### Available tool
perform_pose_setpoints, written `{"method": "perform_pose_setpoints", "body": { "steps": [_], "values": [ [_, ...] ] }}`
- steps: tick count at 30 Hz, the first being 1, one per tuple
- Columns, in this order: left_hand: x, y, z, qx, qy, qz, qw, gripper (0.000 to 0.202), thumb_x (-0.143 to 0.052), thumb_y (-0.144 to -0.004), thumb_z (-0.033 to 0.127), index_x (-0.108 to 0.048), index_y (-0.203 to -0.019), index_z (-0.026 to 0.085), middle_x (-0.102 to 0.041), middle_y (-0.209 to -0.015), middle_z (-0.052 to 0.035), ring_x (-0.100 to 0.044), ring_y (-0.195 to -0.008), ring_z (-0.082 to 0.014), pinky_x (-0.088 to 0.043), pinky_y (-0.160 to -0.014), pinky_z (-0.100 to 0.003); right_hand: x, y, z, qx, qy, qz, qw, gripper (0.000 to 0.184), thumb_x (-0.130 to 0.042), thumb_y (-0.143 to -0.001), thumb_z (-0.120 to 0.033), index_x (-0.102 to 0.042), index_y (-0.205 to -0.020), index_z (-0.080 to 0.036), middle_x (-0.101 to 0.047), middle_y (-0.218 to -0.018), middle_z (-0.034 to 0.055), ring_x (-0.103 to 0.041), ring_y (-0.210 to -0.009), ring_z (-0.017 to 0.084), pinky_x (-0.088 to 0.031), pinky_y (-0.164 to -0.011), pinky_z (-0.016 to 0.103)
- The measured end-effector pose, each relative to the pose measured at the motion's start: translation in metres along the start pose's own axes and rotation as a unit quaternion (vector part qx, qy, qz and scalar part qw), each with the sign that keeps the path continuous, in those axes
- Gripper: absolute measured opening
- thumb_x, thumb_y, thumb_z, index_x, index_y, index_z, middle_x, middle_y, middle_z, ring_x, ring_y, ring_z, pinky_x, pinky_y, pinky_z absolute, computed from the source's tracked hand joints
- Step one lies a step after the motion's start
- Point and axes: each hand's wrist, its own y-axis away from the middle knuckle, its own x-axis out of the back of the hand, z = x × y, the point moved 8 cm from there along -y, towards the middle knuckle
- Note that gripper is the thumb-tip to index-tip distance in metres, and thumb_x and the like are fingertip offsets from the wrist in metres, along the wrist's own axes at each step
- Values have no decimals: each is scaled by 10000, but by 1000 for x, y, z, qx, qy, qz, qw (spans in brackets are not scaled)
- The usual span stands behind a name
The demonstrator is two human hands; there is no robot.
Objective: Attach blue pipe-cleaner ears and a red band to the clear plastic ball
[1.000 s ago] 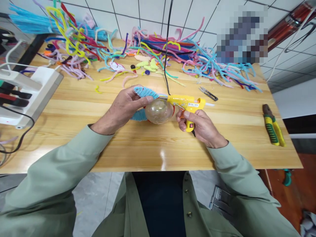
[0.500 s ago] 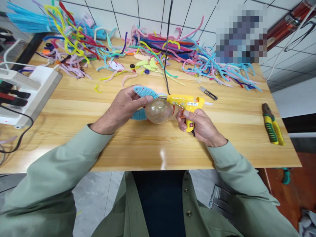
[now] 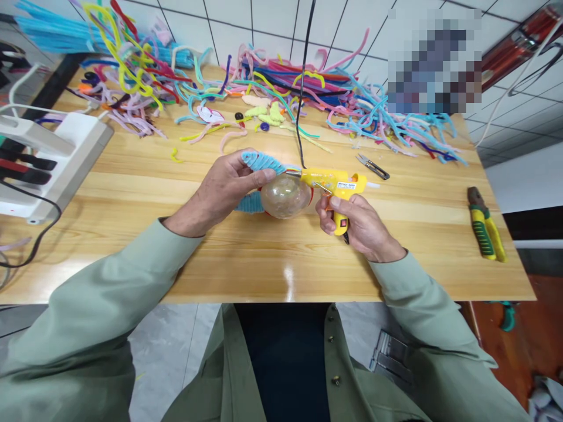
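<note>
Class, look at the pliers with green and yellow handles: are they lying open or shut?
Shut. The pliers lie flat on the wooden table, right of the right hand, their two handles close together and the jaws meeting at the tip.

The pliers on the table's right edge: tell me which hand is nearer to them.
Right. The right hand, gripping the glue gun, is between the ball and the pliers, apart from them. The left hand is beyond the ball, farther away.
</note>
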Motion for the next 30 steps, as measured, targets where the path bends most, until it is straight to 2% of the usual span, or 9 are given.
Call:
{"method": "perform_pose_setpoints", "body": {
  "steps": [8,30],
  "values": [
    [-2,1,3,-4,-4,-2,1000,448,-1003,-804,600,-779,-866,217,-783,-900,-34,-698,-819,-193,-592,-753,-339,1,0,1,0,-7,9,1000,444,-955,-843,-549,-734,-840,-164,-650,-697,-15,-536,-524,89,-412,-527,252],
    [0,1,0,1,-8,8,1000,430,-1004,-796,613,-802,-874,242,-799,-924,-46,-731,-874,-230,-612,-805,-391,0,1,-1,3,6,11,1000,441,-934,-857,-560,-723,-831,-174,-617,-649,-23,-519,-520,107,-394,-523,270]
  ]
}}
